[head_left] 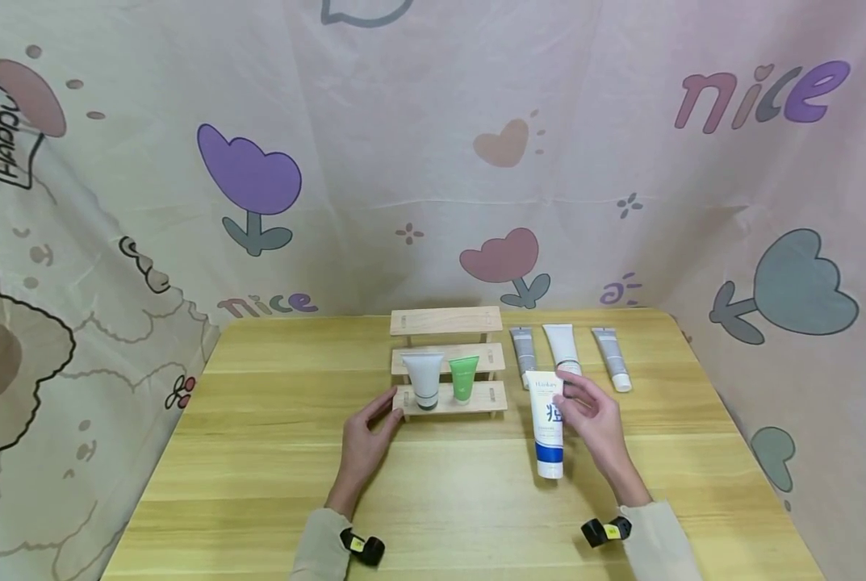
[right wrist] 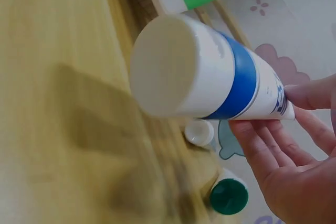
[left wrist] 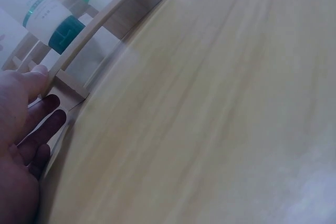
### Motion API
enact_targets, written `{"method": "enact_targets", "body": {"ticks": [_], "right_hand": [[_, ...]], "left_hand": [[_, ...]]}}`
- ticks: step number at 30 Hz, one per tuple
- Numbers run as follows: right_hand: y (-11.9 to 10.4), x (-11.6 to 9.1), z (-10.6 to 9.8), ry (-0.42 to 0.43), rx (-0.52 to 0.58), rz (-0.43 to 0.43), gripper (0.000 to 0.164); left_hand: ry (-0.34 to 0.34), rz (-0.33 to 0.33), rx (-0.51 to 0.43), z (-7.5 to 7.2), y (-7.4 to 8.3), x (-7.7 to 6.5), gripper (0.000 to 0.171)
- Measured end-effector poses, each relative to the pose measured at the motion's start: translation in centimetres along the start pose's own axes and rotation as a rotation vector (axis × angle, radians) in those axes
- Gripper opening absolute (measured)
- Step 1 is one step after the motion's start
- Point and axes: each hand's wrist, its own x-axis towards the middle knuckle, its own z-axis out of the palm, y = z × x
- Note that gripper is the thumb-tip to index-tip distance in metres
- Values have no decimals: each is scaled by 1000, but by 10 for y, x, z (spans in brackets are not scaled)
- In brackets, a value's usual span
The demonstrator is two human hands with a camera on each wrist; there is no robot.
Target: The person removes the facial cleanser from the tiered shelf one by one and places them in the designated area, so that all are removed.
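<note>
My right hand (head_left: 601,421) pinches a white squeeze tube (head_left: 546,432) with a blue band, thumb on one side and fingers on the other. The tube is held upright, cap down, over the table to the right of a three-tier wooden display stand (head_left: 445,321). At the stand's left end, my left hand (head_left: 364,445) grips the lowest tier, its thumb (left wrist: 37,76) at the shelf edge. On that tier stand a white tube (head_left: 423,378) with a dark green cap and a smaller green tube (head_left: 464,378) with a white cap.
Behind the right hand, a slim grey tube (head_left: 523,349), a white tube (head_left: 562,345) and another grey tube (head_left: 610,353) lie on the wooden table (head_left: 273,476). A printed cloth (head_left: 374,153) hangs behind the table and along its sides.
</note>
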Motion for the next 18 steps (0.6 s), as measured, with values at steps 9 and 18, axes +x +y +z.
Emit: {"method": "enact_targets", "body": {"ticks": [9, 18], "right_hand": [[14, -6, -3, -41, -1, 39, 42], [23, -10, 1, -40, -35, 99, 42]], "left_hand": [[13, -11, -5, 0, -2, 0, 36], [12, 0, -14, 0, -1, 1, 36]]}}
